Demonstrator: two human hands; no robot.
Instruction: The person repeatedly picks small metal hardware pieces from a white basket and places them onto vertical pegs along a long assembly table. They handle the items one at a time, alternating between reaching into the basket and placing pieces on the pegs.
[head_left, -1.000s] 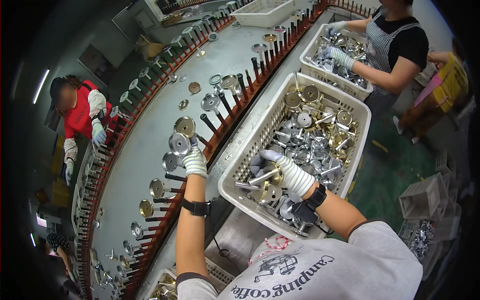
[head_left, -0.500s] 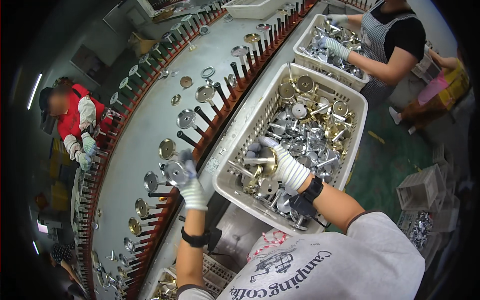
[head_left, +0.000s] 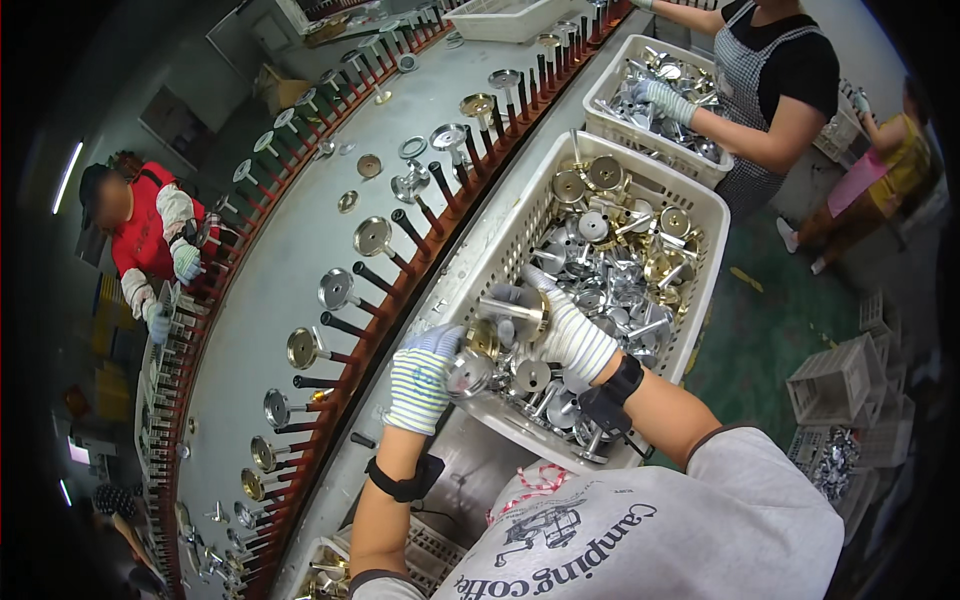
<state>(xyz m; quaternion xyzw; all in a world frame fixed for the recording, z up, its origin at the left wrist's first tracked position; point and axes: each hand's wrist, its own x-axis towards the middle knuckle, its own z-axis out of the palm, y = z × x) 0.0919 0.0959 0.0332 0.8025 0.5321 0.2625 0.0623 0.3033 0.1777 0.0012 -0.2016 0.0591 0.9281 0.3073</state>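
My left hand [head_left: 422,385], in a striped knit glove, is over the near left edge of a white plastic crate [head_left: 478,212]. Its fingers are closed on a shiny silver metal disc [head_left: 470,374]. Inside the crate, my gloved right hand [head_left: 572,330] grips a gold-toned metal disc with a silver stem [head_left: 512,308]. The two held pieces are close together, and some of my fingers are hidden behind them. Many loose silver and gold stemmed discs [head_left: 593,226] are heaped in the crate around my right hand.
Left of the crate runs a curved grey table [head_left: 265,290] edged with upright dark pegs [head_left: 345,325], several bearing discs. Two co-workers stand nearby: one in red [head_left: 150,220] across the table, one in a checked apron [head_left: 760,110] at another filled crate [head_left: 720,175]. White crates [head_left: 835,385] stand right.
My left hand has swung from the pegs rightward to the crate with the silver disc. My right hand stays in the crate with its piece. The row of pegged discs has shifted toward me.
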